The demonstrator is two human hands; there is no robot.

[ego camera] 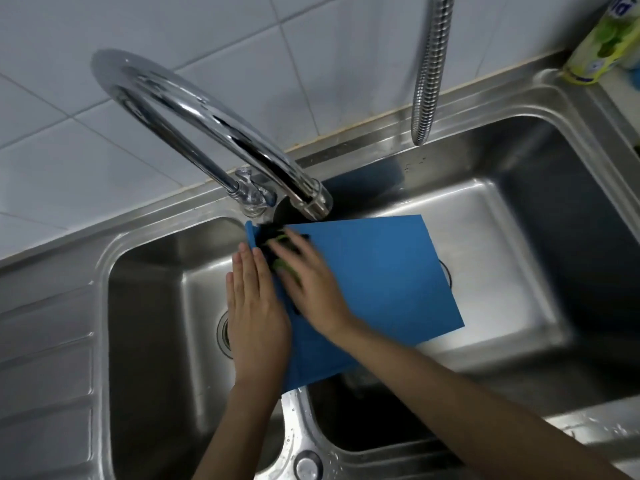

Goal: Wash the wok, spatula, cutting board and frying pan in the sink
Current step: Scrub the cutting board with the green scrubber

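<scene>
Steel double sink [145,258]: faucet [207,133] overhangs blue cutting board [374,271]; left hand [256,313] flat against its edge, right hand [311,282] grips green sponge [287,258]; detergent bottle [602,39] behind.

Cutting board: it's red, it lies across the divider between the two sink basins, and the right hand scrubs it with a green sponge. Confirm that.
Not quite. In the head view the cutting board is blue, not red. The rest holds: it lies across the divider between the two sink basins, and the right hand scrubs it with a green sponge.
</scene>
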